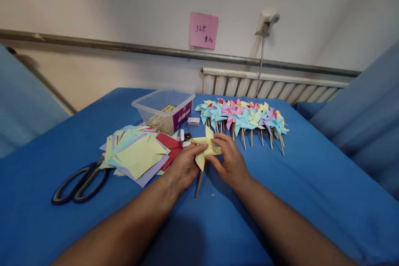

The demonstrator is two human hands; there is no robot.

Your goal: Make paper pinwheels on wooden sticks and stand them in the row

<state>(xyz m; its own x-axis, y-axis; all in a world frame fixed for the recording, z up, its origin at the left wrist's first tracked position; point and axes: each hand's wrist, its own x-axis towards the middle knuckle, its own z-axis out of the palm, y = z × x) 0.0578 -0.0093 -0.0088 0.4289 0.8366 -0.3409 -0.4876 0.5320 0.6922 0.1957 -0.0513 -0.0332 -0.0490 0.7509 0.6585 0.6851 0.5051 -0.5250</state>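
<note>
A yellow paper pinwheel (205, 154) on a thin wooden stick (198, 185) is held over the blue table between both hands. My left hand (186, 166) grips it from the left, thumb on the paper near the centre. From the right, my right hand (232, 160) has its thumb and fingertips closed on the pinwheel's right blades. The stick slants down below my left hand. Just beyond the left hand lie a small black and white object (186, 138), partly hidden, and a red paper piece (168, 149).
Cut paper squares (137, 156) are piled at left, with large scissors (81, 183) beside them. Behind stands a clear plastic box (149, 110) holding wooden sticks; a small white box (193, 121) sits next to it. Several finished pinwheels (243, 119) lie at back right on the blue cloth (296, 208).
</note>
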